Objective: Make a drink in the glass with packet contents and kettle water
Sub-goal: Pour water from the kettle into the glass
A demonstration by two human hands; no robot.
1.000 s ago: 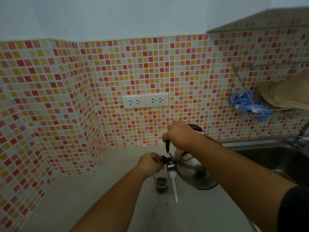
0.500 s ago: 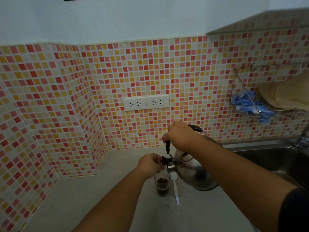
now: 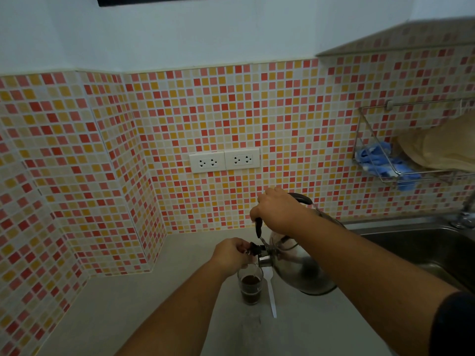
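A small clear glass (image 3: pixel 250 287) stands on the pale counter and holds dark brown liquid about halfway up. A shiny steel kettle (image 3: pixel 300 271) is tilted over it, spout down at the glass rim. My right hand (image 3: pixel 279 213) grips the kettle's black handle from above. My left hand (image 3: pixel 231 255) pinches the black cap at the spout tip, just above the glass. A white plastic spoon (image 3: pixel 271 295) lies on the counter right of the glass. No packet is visible.
A steel sink (image 3: pixel 421 249) lies to the right with a tap (image 3: pixel 464 218) at its far corner. A wire wall rack (image 3: pixel 401 160) holds a blue cloth and a beige item. Twin white sockets (image 3: pixel 224 160) sit on the tiled wall.
Both hands and the kettle have held the same pouring pose. The camera has tipped slightly, so the scene sits a little lower in view.
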